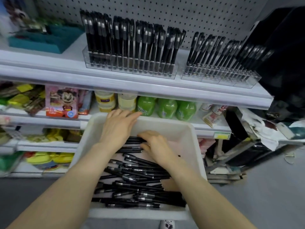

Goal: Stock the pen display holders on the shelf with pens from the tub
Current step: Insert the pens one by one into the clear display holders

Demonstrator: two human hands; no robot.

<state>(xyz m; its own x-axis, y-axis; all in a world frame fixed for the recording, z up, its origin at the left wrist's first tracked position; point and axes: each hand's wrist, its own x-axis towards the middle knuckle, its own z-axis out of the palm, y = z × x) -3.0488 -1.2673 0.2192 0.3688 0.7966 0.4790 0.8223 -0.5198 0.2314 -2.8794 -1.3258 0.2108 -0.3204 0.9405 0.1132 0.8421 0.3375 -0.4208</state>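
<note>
A white tub (191,139) sits in front of the shelves, holding a loose pile of black pens (137,184). My left hand (118,126) hovers over the tub's far end with its fingers stretched flat, holding nothing. My right hand (155,146) lies on the pens at the far part of the pile, fingers curled down over a few of them. On the top shelf stand two clear pen display holders: the left holder (130,66) is packed with upright black pens, the right holder (221,75) carries leaning black pens.
A teal tray (44,40) stands at the shelf's left. Below are green bottles (166,108), jars and a pink toy box (61,101). Black folders (283,47) lean at the right. Lower shelves hold yellow goods; grey floor lies to the right.
</note>
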